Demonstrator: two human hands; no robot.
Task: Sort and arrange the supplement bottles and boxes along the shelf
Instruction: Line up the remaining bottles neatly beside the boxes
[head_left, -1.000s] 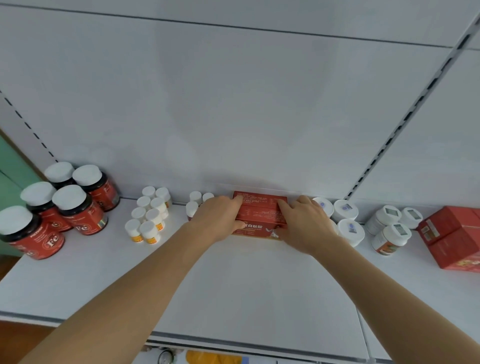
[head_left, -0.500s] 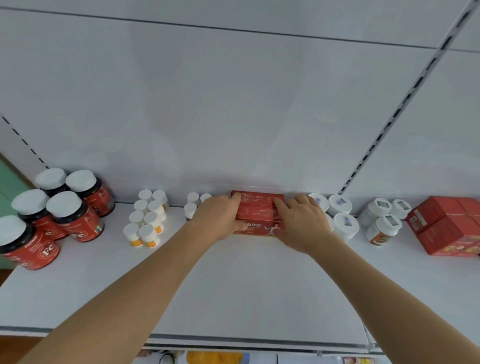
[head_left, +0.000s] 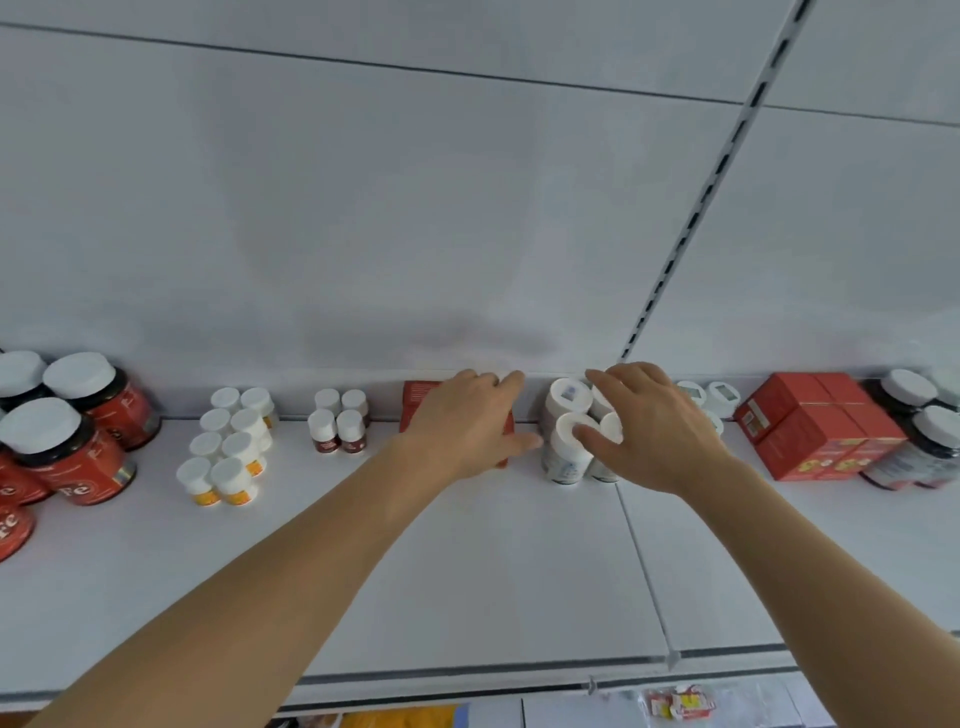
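Even, bright, diffuse light; no glare. A soft grey shadow lies on the back panel (head_left: 467, 332) just above the left hand (head_left: 467, 426). Wide-angle bending curves the shelf (head_left: 467, 571) edge and upright slotted rail (head_left: 696, 218). Both hands and the bottles near them are slightly motion-blurred.

box (head_left: 423, 402) on shelf (head_left: 493, 561), capped bottles (head_left: 569, 441) just right, small bottles (head_left: 337, 421) left
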